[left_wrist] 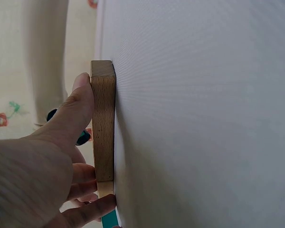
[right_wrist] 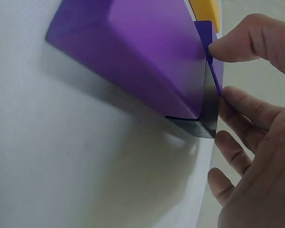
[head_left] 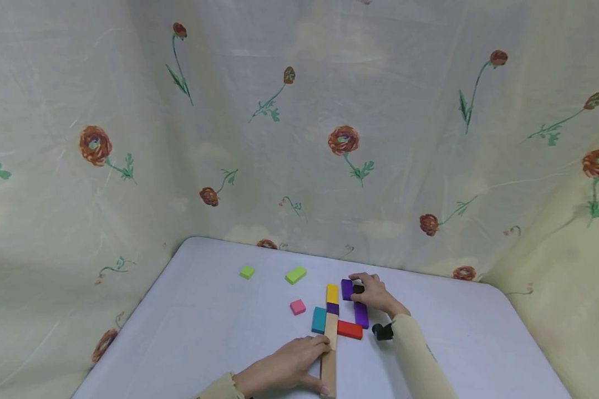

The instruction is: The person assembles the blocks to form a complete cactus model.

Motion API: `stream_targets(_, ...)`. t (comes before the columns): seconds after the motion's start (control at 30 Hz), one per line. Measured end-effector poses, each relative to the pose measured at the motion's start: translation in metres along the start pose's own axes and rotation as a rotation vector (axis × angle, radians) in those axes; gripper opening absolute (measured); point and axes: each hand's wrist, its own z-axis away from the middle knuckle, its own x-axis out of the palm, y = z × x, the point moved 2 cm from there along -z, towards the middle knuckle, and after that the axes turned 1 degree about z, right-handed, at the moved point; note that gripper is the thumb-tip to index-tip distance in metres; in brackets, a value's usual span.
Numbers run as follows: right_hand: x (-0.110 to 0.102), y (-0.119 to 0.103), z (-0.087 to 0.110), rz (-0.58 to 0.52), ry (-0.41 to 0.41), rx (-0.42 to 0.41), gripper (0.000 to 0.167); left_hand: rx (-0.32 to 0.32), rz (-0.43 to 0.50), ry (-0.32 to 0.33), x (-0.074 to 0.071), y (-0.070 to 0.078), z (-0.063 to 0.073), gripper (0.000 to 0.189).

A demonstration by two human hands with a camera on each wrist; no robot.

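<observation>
My left hand (head_left: 294, 363) lies along two plain wooden blocks set end to end. Its thumb touches the nearer wooden block (left_wrist: 103, 128), while its fingertips rest by the farther wooden block (head_left: 331, 327). With thumb and index finger, my right hand (head_left: 374, 292) pinches a purple block (head_left: 346, 289) at the far end of the layout. Right beside that block is a black block (right_wrist: 206, 116), partly covered by the hand in the head view. Another purple block (head_left: 361, 316) lies nearer, against the black one. A red block (head_left: 350, 330) extends right from the wooden row.
A teal block (head_left: 319, 320) flanks the row on the left; a short dark purple block (head_left: 332, 308) and a yellow block (head_left: 331, 293) continue it away from me. A pink block (head_left: 298, 307) and two green blocks (head_left: 295, 275) lie apart on the white table (head_left: 204, 321). Flowered cloth hangs behind.
</observation>
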Motion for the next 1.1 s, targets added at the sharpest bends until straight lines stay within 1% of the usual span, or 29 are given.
stream_targets(0.23, 0.0014, 0.0003, -0.0018, 0.015, -0.017, 0.012, 0.054, -0.014, -0.002, -0.004, -0.0004, 0.0010, 0.0003, 0.083)
stream_targets(0.6, 0.0002, -0.0013, -0.0027, 0.025, -0.008, 0.001, 0.054, -0.029, 0.001, -0.010, 0.0011, 0.0009, -0.0013, 0.082)
stream_targets(0.7, 0.0002, -0.0013, -0.0038, 0.020, -0.003, 0.009, 0.054, -0.025, -0.006, -0.008, 0.0018, 0.0001, -0.0018, 0.081)
stream_targets(0.9, -0.0022, -0.0052, -0.0052, 0.032, 0.016, 0.000, 0.053, -0.009, -0.011, 0.002, 0.0016, -0.0012, -0.0012, 0.080)
stream_targets(1.03, -0.0024, -0.0066, -0.0079, 0.044, 0.035, -0.004, 0.053, -0.012, -0.008, -0.007, 0.0019, -0.0017, -0.0018, 0.079)
stream_targets(1.1, -0.0019, -0.0068, -0.0098, 0.047, 0.044, 0.008, 0.053, -0.017, -0.007, -0.011, 0.0020, -0.0018, -0.0021, 0.079)
